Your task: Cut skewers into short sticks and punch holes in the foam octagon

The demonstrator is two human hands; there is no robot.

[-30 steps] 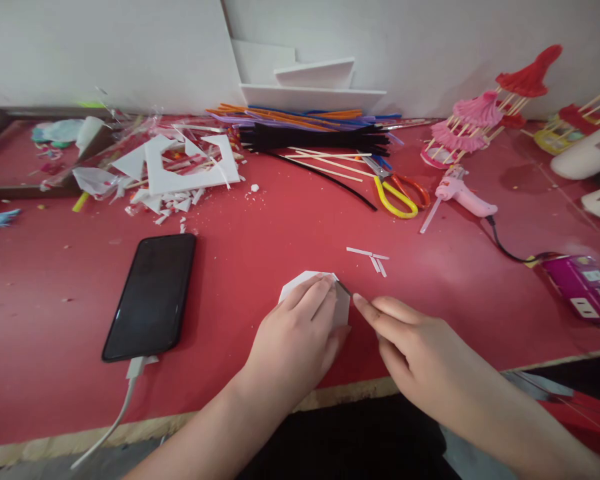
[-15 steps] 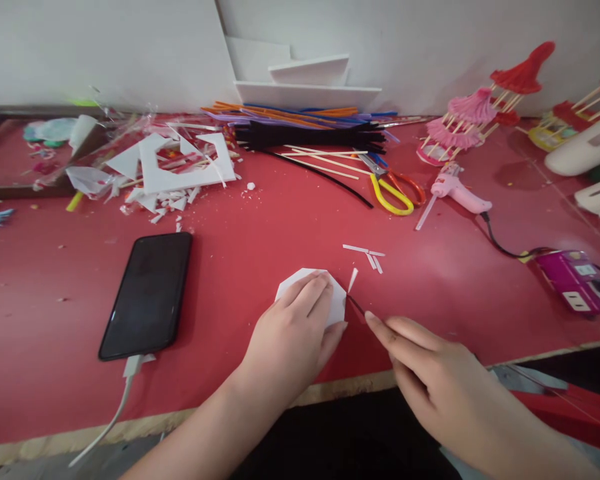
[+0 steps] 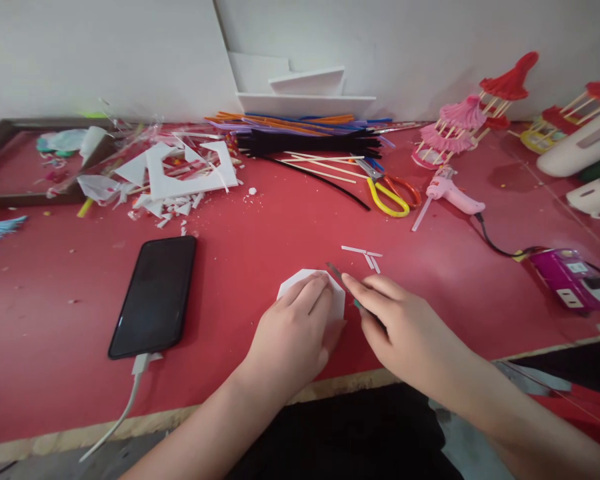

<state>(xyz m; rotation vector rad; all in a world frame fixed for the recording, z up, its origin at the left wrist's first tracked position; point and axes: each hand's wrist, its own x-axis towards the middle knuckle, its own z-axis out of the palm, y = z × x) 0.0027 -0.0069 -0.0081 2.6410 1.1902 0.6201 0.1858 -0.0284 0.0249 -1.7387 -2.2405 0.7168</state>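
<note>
My left hand [image 3: 295,320] presses down on a small many-sided piece of white foam board [image 3: 339,293], its fingers together on top and its thumb along the near right edge. The hand covers much of the piece. A craft knife [image 3: 334,270] is gripped in my right hand [image 3: 400,320], with the index finger stretched along it. Its dark blade points up and left, just off the piece's upper right side. A bit of green shows under my fingers; most of the handle is hidden. Several thin white offcuts [image 3: 363,252] lie just beyond the blade.
A phone [image 3: 155,297] with a white cable lies left. Behind are foam scraps [image 3: 167,187], pipe cleaners [image 3: 310,143], wooden sticks [image 3: 325,170] and scissors [image 3: 390,199]. At right are a pink glue gun [image 3: 455,193], a purple power strip [image 3: 570,277] and a tiered pink-red model [image 3: 455,127].
My right hand has moved left and up, carrying the knife blade past the piece's right corner. The white sliver at the blade tip is no longer visible there. My left hand stays on the piece.
</note>
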